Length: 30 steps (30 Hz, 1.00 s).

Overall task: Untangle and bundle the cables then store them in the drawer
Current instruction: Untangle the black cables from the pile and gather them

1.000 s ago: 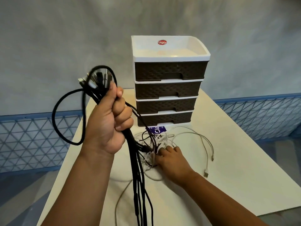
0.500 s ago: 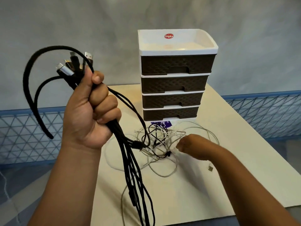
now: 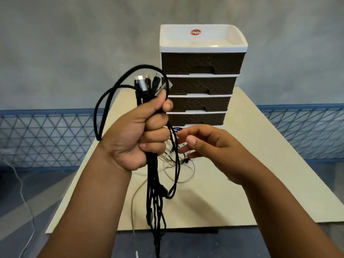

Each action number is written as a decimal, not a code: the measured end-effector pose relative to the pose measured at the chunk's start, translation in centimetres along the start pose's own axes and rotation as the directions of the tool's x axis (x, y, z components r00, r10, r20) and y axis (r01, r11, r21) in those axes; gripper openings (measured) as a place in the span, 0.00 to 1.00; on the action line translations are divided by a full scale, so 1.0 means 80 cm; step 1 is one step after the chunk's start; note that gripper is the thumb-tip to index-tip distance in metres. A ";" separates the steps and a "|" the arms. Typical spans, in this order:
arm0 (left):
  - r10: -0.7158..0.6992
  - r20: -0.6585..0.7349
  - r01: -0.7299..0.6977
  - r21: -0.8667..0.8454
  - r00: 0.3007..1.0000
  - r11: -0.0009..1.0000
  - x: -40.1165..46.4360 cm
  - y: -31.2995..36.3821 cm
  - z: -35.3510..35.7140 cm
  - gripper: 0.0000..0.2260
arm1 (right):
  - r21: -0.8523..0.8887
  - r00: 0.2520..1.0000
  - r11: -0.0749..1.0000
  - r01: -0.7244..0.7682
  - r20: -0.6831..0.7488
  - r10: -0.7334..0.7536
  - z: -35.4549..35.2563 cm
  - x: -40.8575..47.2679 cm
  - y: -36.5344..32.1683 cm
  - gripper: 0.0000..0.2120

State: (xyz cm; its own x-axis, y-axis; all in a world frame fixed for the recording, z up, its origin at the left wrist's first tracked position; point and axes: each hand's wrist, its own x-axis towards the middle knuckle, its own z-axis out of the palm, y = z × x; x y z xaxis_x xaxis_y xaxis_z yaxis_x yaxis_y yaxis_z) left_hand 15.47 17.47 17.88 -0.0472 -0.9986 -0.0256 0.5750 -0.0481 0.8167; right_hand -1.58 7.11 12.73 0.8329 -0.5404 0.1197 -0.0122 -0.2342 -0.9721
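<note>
My left hand [image 3: 135, 138] grips a bundle of black cables [image 3: 154, 192] in a fist, held up above the table. Their plug ends [image 3: 149, 84] stick out above the fist, a black loop arcs to the left, and the long ends hang below the table's front edge. My right hand [image 3: 210, 144] hovers just right of the bundle with relaxed fingers reaching toward a hanging black strand, holding nothing. A tangle of thin white cables [image 3: 186, 175] lies on the table, partly hidden behind both hands. The drawer unit [image 3: 202, 62] stands behind with all its dark drawers closed.
The cream table [image 3: 260, 183] has bare surface to the right and front. A blue mesh fence [image 3: 46, 138] runs behind it against a grey wall. A thin white cord [image 3: 24, 198] trails over the floor at the left.
My left hand has carried the black bundle rightward to the middle of the view. My right hand has lifted off the white tangle and come up beside the bundle.
</note>
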 end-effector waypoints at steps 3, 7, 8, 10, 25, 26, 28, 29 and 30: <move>-0.038 0.025 0.038 0.014 0.999 0.999 -0.005 -0.017 0.027 0.09 | 0.023 0.998 0.999 0.041 0.039 -0.042 -0.002 -0.029 -0.012 0.14; -0.093 -0.013 0.094 0.093 0.996 0.991 -0.013 -0.051 0.060 0.11 | -0.027 0.992 0.998 0.050 -0.117 -0.053 -0.020 -0.062 -0.018 0.16; -0.118 -0.022 0.119 0.106 0.993 0.987 -0.014 -0.062 0.068 0.11 | 0.019 0.978 0.997 0.068 -0.196 -0.063 -0.027 -0.072 -0.022 0.16; -0.174 -0.042 0.178 0.121 0.984 0.977 -0.016 -0.087 0.082 0.10 | 0.076 0.951 0.989 0.124 -0.293 -0.097 -0.040 -0.090 -0.032 0.13; -0.331 -0.184 0.361 0.162 0.925 0.918 -0.011 -0.219 0.140 0.13 | -0.354 0.915 0.920 0.168 -0.292 -0.279 -0.076 -0.187 -0.048 0.10; -0.317 -0.189 0.349 0.170 0.929 0.922 -0.012 -0.222 0.140 0.15 | -0.279 0.885 0.951 0.132 -0.400 -0.240 -0.084 -0.190 -0.046 0.10; -0.274 -0.217 0.312 0.165 0.937 0.936 -0.014 -0.224 0.137 0.18 | -0.148 0.840 0.988 0.043 -0.531 -0.116 -0.102 -0.196 -0.038 0.10; -0.248 -0.231 0.287 0.155 0.941 0.945 -0.015 -0.223 0.135 0.19 | -0.116 0.832 0.993 -0.006 -0.552 -0.059 -0.108 -0.200 -0.033 0.11; -0.224 -0.240 0.263 0.144 0.945 0.954 -0.017 -0.222 0.132 0.19 | -0.107 0.832 0.993 -0.048 -0.554 -0.020 -0.114 -0.205 -0.026 0.11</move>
State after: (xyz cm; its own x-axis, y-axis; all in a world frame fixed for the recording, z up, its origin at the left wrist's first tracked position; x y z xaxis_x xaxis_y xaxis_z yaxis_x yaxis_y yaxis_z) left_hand -3.29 19.89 9.53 0.0223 -0.9383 -0.3451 0.4185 -0.3047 0.8556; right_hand -20.27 9.05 14.60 0.3866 -0.8930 0.2304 -0.1118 -0.2933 -0.9495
